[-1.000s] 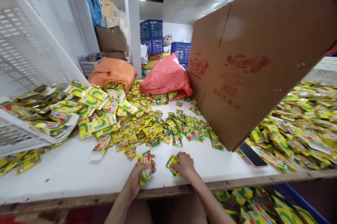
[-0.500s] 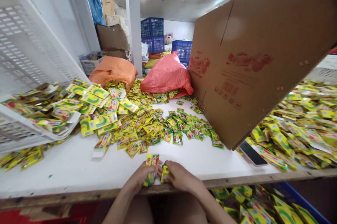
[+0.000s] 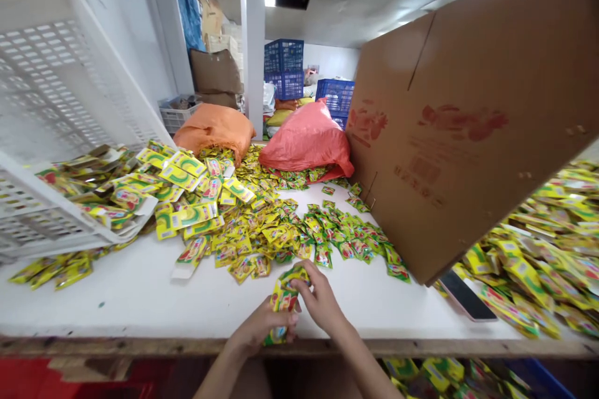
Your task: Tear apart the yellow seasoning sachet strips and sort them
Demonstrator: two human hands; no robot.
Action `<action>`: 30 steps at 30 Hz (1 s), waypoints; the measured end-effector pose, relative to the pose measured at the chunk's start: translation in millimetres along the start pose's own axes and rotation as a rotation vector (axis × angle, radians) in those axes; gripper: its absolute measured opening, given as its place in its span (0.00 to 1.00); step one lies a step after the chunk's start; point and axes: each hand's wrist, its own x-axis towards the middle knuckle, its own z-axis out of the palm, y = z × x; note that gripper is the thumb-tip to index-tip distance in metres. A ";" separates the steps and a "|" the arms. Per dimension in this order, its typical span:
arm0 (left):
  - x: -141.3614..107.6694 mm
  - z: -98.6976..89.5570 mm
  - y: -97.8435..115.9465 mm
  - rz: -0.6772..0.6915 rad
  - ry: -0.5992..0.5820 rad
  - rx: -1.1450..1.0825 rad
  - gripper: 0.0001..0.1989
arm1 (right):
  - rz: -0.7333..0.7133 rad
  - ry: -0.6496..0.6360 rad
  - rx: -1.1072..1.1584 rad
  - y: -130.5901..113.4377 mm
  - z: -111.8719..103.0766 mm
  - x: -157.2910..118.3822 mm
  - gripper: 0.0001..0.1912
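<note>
My left hand [image 3: 256,328] is closed around a small yellow and green printed carton [image 3: 282,300], held upright above the front edge of the table. My right hand [image 3: 322,302] pinches a yellow-green sachet [image 3: 294,275] at the carton's upper end. Whether the sachet is partly inside the carton I cannot tell. Beyond the hands lies a heap of loose sachets [image 3: 262,233]. One carton with a white open flap [image 3: 191,255] rests on the table to the left of them.
At left a tipped white plastic crate [image 3: 87,93] spills flat cartons. An orange sack [image 3: 213,127] and a red sack [image 3: 309,140] lie behind the heap. A large cardboard box [image 3: 449,118] leans at right, beside a phone [image 3: 468,296] and piled cartons [image 3: 538,268].
My right hand has risen from beside the carton to its top, bringing the sachet there. My left hand still holds the carton. The view has shifted slightly.
</note>
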 end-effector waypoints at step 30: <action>22.2 -10.3 -12.6 0.332 0.200 0.208 0.15 | 0.051 -0.191 -0.202 9.5 -13.9 -25.7 0.11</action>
